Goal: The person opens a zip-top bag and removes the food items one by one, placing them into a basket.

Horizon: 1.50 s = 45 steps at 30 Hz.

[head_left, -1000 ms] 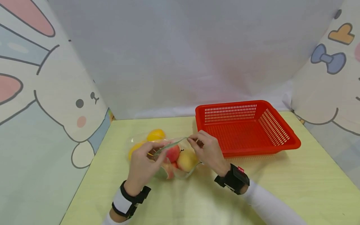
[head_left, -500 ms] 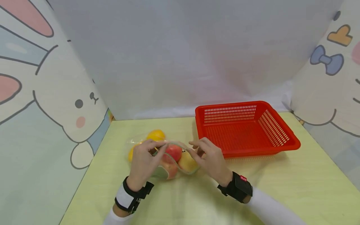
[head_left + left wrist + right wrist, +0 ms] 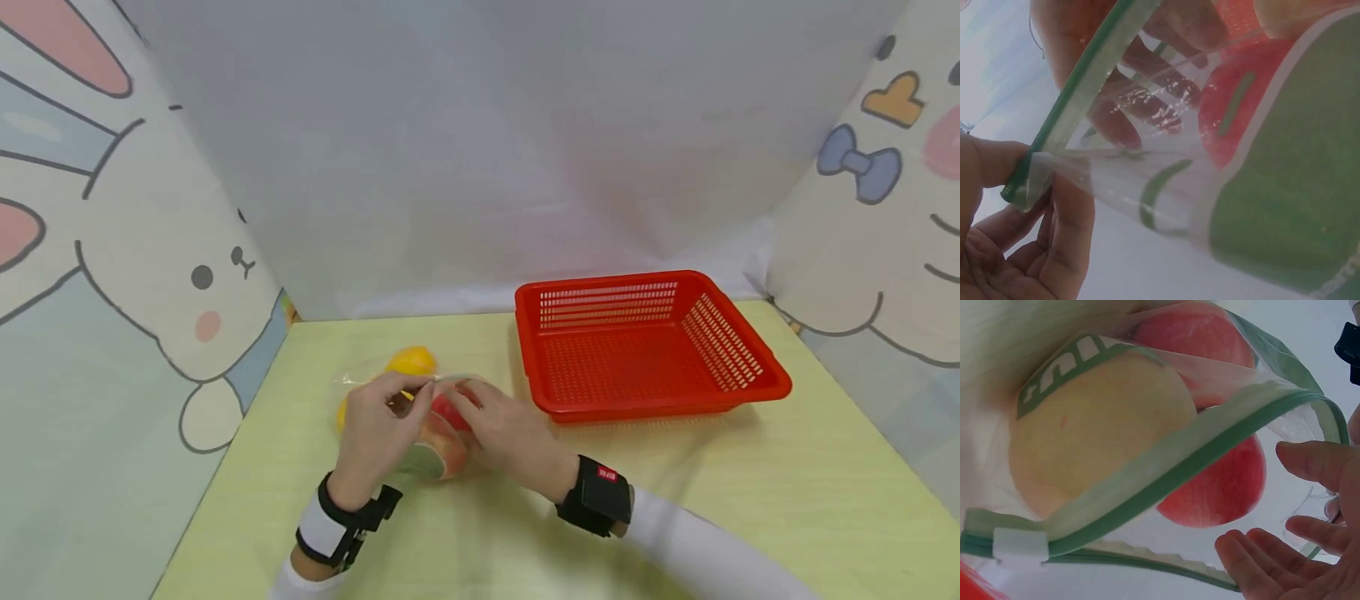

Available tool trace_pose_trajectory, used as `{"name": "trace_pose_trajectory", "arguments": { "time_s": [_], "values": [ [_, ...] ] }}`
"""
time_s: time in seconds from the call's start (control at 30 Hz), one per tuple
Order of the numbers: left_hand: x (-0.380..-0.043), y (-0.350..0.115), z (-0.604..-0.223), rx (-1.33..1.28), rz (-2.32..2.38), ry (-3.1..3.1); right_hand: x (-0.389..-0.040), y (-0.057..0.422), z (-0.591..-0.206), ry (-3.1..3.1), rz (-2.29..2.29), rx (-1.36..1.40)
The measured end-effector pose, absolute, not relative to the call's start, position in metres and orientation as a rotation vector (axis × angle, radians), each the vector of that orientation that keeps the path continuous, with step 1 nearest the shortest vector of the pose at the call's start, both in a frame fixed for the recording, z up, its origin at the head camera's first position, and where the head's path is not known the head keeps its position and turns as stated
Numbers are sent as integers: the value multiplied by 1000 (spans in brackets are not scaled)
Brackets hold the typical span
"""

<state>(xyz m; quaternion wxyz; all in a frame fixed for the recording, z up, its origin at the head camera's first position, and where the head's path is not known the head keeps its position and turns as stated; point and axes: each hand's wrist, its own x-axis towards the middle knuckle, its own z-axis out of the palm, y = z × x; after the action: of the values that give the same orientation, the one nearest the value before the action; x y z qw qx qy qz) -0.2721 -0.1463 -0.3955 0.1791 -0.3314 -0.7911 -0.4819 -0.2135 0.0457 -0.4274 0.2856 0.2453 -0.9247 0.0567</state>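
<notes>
A clear slider zip bag [image 3: 423, 461] with green print lies on the table, holding several fruits. My left hand [image 3: 375, 429] pinches one end of its green zip strip [image 3: 1075, 94] between thumb and fingers. Close to it, over the bag, is my right hand [image 3: 513, 433]. In the right wrist view its thumb and fingers are spread apart at the bag's gaping mouth, gripping nothing. A white slider [image 3: 1020, 545] sits at the strip's other end. Inside show red apples [image 3: 1222, 487] and a large pale yellow fruit [image 3: 1097, 431]; a bright yellow fruit [image 3: 412, 360] lies at the back.
A red plastic basket [image 3: 622, 354] with slotted sides stands on the table [image 3: 675, 492], right of the bag. Behind is a plain pale wall [image 3: 465, 167]. Panels with cartoon animals flank both sides.
The right hand let go of the strip it was pinching and moved left toward the left hand. The strip, first drawn taut between both hands, slackened into an open loop.
</notes>
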Motion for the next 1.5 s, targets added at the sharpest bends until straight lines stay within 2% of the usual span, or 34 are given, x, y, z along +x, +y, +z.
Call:
{"name": "trace_pose_trajectory", "arguments": {
  "time_s": [0.23,0.6,0.83,1.07,1.33,1.5],
  "values": [
    [-269,-148,-394,-930,-1352,-2274,-221,31,-431,-2648,-70,610],
    [-271,-147,-390,-925,-1360,-2279,-229,32,-439,-2532,-134,573],
    [-274,-147,-389,-927,-1355,-2279,-227,43,-443,-2465,-84,646],
    [-277,-147,-391,-912,-1332,-2283,-201,59,-428,-2495,64,740],
    [-279,-150,-391,-879,-1354,-2304,-162,89,-397,-2574,240,702],
    [-278,-152,-391,-878,-1355,-2301,-161,117,-365,-2660,225,618]
  ]
}}
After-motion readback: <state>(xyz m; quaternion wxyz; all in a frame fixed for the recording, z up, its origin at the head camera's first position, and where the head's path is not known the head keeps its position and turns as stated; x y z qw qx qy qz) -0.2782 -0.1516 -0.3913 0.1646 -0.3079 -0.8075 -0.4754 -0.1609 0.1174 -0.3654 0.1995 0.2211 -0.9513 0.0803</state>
